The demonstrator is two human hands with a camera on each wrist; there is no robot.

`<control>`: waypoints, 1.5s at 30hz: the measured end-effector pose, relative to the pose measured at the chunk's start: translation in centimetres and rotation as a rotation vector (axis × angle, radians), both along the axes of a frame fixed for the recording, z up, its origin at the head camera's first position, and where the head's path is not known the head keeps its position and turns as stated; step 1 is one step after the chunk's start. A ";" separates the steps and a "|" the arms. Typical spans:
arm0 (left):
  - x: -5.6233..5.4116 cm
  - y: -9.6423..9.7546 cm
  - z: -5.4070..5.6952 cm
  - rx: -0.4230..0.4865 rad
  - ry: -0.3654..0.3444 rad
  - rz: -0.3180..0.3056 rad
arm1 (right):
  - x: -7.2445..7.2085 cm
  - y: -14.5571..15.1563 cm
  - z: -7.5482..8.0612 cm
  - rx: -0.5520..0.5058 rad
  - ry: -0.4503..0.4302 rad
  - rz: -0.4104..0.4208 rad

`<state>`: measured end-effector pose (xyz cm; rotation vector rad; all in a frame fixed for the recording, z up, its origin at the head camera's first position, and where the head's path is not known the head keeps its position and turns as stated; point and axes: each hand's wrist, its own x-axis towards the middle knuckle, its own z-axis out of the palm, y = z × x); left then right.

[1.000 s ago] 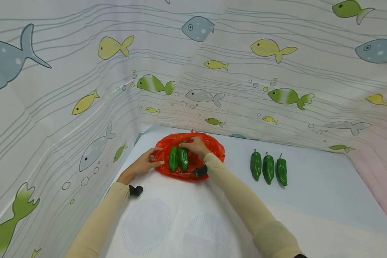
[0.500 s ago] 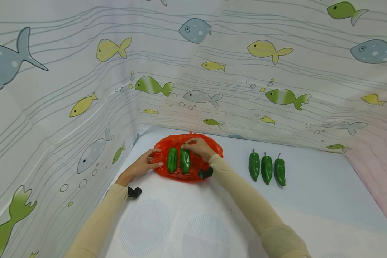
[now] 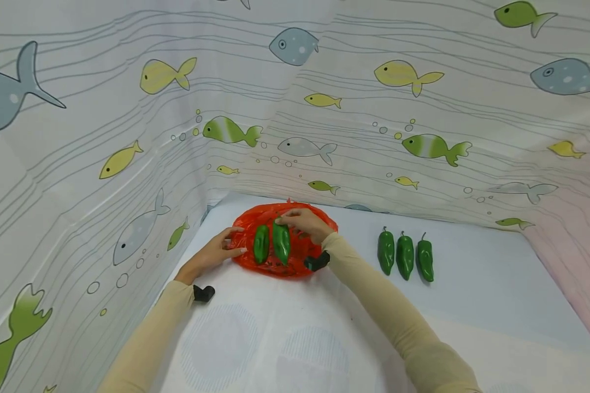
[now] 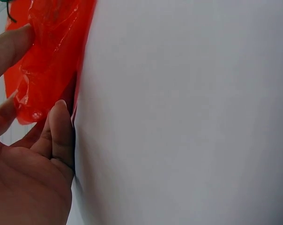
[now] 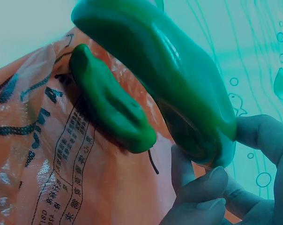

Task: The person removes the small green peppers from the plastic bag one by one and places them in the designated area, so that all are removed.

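My right hand (image 3: 307,222) pinches a green pepper (image 3: 281,241) by its stem end, with the pepper hanging over a red plastic bag (image 3: 300,254). In the right wrist view the held pepper (image 5: 179,70) is large, and its stem is hidden by the fingers (image 5: 200,194). A second green pepper (image 3: 261,244) lies on the bag just left of it, its thin stem showing in the right wrist view. At the bag's left edge is my left hand (image 3: 215,252), fingers spread, thumb and fingertips touching the red plastic (image 4: 52,56).
Three green peppers stand in a row to the right on the white table: a left one (image 3: 385,251), a middle one (image 3: 405,256) and a right one (image 3: 425,259). Fish-patterned cloth walls (image 3: 255,180) rise behind and at both sides.
My right hand has drawn the held pepper slightly right and away from the other one on the bag, and it now appears lifted. The left hand stays at the bag's edge.
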<state>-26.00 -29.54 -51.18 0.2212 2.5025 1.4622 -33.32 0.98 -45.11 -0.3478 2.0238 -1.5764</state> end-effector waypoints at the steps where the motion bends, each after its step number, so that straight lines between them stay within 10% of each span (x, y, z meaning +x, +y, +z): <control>1: 0.0 0.0 0.0 -0.004 0.001 0.000 | 0.0 0.1 0.0 0.008 -0.004 0.004; 45: -0.1 0.1 -0.1 -0.043 -0.013 0.011 | 1.0 7.0 2.0 0.037 0.067 -0.099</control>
